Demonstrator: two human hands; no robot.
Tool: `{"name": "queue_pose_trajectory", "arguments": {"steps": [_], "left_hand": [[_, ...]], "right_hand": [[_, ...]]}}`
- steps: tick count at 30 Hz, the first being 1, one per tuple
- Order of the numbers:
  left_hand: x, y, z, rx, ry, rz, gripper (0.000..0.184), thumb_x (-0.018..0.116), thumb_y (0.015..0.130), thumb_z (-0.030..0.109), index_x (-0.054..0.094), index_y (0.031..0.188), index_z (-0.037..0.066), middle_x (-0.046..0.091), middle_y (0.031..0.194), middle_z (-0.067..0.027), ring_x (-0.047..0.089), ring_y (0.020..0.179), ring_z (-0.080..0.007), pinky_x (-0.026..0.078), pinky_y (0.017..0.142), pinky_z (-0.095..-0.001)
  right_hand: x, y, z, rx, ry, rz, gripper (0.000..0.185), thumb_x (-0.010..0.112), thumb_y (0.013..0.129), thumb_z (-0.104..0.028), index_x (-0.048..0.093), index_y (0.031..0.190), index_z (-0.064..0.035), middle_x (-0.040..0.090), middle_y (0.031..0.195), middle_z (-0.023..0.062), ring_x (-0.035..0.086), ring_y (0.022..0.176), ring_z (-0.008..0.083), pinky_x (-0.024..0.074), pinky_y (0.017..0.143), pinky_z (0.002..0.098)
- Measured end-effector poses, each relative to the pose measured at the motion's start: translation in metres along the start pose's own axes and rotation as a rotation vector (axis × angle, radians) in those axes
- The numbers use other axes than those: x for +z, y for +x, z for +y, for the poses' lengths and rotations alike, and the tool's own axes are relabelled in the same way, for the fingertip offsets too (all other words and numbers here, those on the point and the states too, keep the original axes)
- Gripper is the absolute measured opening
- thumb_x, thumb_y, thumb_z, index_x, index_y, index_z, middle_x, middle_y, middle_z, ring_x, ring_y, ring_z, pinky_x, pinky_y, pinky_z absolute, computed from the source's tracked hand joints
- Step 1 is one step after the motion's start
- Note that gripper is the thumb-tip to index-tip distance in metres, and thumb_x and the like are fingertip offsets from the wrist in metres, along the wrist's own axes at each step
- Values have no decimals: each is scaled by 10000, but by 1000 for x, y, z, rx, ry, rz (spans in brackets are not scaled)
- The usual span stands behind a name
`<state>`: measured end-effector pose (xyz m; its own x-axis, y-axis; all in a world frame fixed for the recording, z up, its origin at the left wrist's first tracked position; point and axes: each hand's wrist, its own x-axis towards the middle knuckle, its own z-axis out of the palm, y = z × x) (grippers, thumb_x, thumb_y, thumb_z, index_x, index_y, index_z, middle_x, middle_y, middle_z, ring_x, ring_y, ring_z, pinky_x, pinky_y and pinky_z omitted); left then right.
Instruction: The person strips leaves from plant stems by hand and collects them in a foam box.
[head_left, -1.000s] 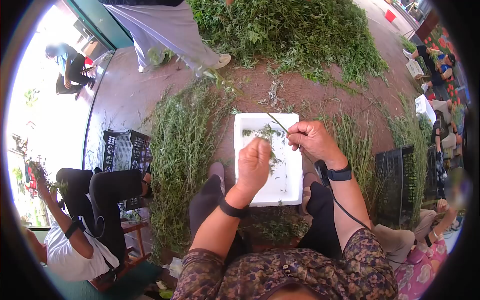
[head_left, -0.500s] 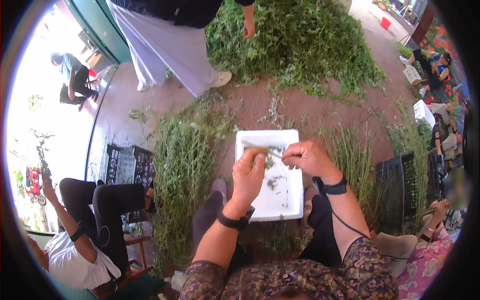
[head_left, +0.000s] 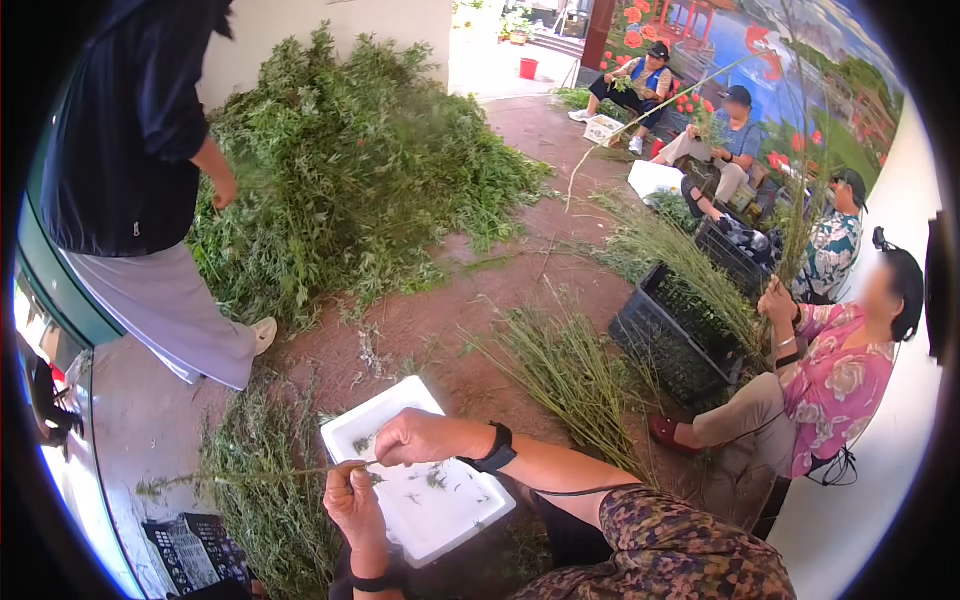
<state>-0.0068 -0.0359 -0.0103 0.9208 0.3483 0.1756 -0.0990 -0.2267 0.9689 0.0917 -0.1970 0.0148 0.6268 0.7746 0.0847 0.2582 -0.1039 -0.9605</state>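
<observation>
My left hand (head_left: 355,508) is closed around a long thin leafy plant stem (head_left: 260,475), whose leafy end reaches out to the left. At the stem's other end, the fingers of my right hand (head_left: 420,438) are pinched together on it, just beside the left hand. Both hands are over a white foam box (head_left: 455,515), where a few small green leaf bits (head_left: 436,480) lie scattered on the bottom. A pile of leafy stems (head_left: 265,510) is on the floor to the left of the box.
Barer stems (head_left: 570,380) lie right of the box, near a black crate (head_left: 665,335). A large green heap (head_left: 340,170) fills the back, with a standing person (head_left: 130,150) beside it. A seated person in pink (head_left: 840,385) holds stalks at right. Another crate (head_left: 195,550) is lower left.
The view has swung up and to the right, so the box and hands appear lower and further left. Both hands stay on a stem above the box. The seated people at right show more fully.
</observation>
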Motion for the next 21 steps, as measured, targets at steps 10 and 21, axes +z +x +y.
{"name": "queue_pose_trajectory", "arguments": {"steps": [10,21], "left_hand": [[1,0,-1,40,79,28,131,537,874,77,551,762,9,500,610,-36,408,569,-100,366,526,-265],[4,4,18,5,211,-64,83,546,826,54,592,801,-9,565,654,-124,533,592,-182,433,568,-313]], "right_hand": [[-3,-1,-4,99,9,-1,80,613,786,-62,638,801,13,602,645,35,574,583,100,447,528,256],[-8,3,-9,143,30,73,140,603,832,-63,648,925,32,658,773,62,618,638,95,505,560,232]]}}
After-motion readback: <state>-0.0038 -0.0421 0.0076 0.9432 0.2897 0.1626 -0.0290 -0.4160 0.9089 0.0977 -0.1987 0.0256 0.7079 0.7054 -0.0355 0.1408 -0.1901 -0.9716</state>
